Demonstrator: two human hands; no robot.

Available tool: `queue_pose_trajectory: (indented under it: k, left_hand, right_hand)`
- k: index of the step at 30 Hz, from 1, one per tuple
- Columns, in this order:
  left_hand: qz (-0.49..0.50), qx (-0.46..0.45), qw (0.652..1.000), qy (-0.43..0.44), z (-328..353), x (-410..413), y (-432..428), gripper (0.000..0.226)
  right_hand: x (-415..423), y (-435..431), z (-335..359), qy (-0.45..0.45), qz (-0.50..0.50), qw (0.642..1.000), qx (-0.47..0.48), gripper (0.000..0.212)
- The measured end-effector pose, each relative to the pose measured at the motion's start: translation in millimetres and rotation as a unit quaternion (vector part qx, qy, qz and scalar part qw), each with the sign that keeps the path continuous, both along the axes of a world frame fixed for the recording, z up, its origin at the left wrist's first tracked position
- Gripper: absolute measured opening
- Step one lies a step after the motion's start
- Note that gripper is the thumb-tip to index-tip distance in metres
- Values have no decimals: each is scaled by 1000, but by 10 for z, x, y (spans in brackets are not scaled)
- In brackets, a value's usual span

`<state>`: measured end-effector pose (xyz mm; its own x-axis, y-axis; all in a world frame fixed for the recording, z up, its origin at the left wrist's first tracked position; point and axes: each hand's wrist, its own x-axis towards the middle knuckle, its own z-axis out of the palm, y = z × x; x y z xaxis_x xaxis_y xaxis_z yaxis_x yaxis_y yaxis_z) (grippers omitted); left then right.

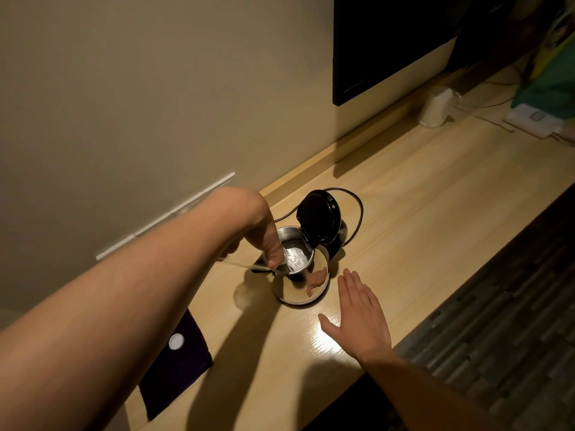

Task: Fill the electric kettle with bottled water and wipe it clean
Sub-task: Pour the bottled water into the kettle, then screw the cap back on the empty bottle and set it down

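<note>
A steel electric kettle point(306, 286) stands on the wooden desk point(435, 213) with its black lid point(317, 217) flipped up. My left hand point(264, 234) holds a clear plastic water bottle point(273, 262) tipped neck-down over the kettle's open mouth. Water glints inside the kettle. My right hand point(361, 309) rests flat on the desk just right of the kettle, fingers spread, holding nothing. A dark purple cloth point(177, 365) lies at the desk's near left with a white bottle cap point(176, 341) on it.
The kettle's black cord point(357, 209) loops behind it. A white roll in wrapping point(435, 107) stands at the far right near a white device point(535, 119) and cables. A dark screen point(389, 42) hangs on the wall. The desk's front edge runs right of my right arm.
</note>
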<state>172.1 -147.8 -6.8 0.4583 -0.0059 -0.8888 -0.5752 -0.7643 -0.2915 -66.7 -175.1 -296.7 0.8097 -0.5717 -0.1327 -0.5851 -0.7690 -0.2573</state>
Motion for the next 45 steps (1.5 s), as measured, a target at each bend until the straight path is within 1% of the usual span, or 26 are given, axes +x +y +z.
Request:
queue_pose_trajectory:
  k: [3,6,8,9,12,13,14,16,17,19,21,23,25,26,27,28,30,32,33,34,35,37,39,42,45]
  left_hand:
    - [-4,-30,1000,7,-1,59,86,99]
    - [34,-139,989,30,14,132,290,79]
    - [65,-222,971,60,-7,109,517,67]
    - [75,-259,960,73,-51,78,637,66]
    - [98,-368,922,72,-258,-96,960,78]
    - [119,-413,899,78,-341,-165,1049,77]
    - [149,-463,869,93,-425,-234,1136,71]
    - [216,-556,793,128,-590,-376,1293,53]
    - [241,-588,759,138,-674,-444,1364,46]
    - [270,-630,715,138,-828,-566,1479,41]
    - [302,-662,675,124,-932,-685,1556,52]
    - [345,-689,627,120,-982,-806,1609,73]
    - [391,-711,573,117,-1006,-943,1649,93]
    - [413,-716,554,102,-1014,-1010,1662,99]
    - [436,-714,541,82,-1020,-1070,1666,103]
    - [465,-704,533,63,-1022,-1130,1666,106]
    - [523,-677,516,33,-1032,-1230,1662,112]
    - [553,-667,499,2,-1029,-1287,1674,114]
    - [563,-666,489,-10,-1021,-1308,1687,110]
    - [568,-666,483,-17,-1001,-1325,1708,104]
    - [565,-668,483,-20,-972,-1330,1731,98]
    - [561,-675,478,-17,-912,-1316,1790,93]
    - [568,-672,475,-25,-888,-1276,1872,94]
    - [565,-660,492,-58,-915,-1163,2072,97]
    - [596,-624,487,-138,-1026,-978,2353,102]
  right_hand:
    - [-4,-2,-14,-3,0,1000,5,103]
    - [-4,-6,-22,-6,-2,1000,7,103]
    - [-3,-6,-29,-2,-2,1000,6,103]
    - [-3,-6,-35,0,-3,1000,4,103]
    - [-2,-6,-53,-2,-6,1000,-4,103]
    - [-2,-7,-61,-5,-6,1000,-6,102]
    - [-6,-8,-70,-10,-6,1000,-7,102]
    - [-6,-15,-88,-22,-11,1000,1,101]
    - [-9,-24,-86,-27,-14,1000,8,101]
    - [-17,-43,-46,-33,-21,999,38,98]
    - [-32,-28,74,-63,-44,992,101,89]
    - [-48,68,298,-118,-91,974,170,73]
    - [-46,245,619,-183,-125,940,260,54]
    - [-23,363,792,-221,-131,915,312,42]
    - [12,492,974,-256,-130,890,355,36]
    - [59,626,1161,-283,-123,868,388,34]
    - [170,866,1508,-318,-95,835,438,36]
    - [304,1059,1751,-324,-77,811,481,50]
    - [379,1137,1839,-317,-79,801,501,59]
    - [457,1202,1907,-310,-83,792,519,63]
    - [535,1258,1959,-304,-84,786,532,63]
    - [689,1336,2008,-292,-81,784,542,53]
    - [816,1408,2020,-280,-70,796,532,43]
    - [957,1504,2033,-258,-45,819,511,46]
    - [1069,1571,2048,-246,-25,831,498,50]
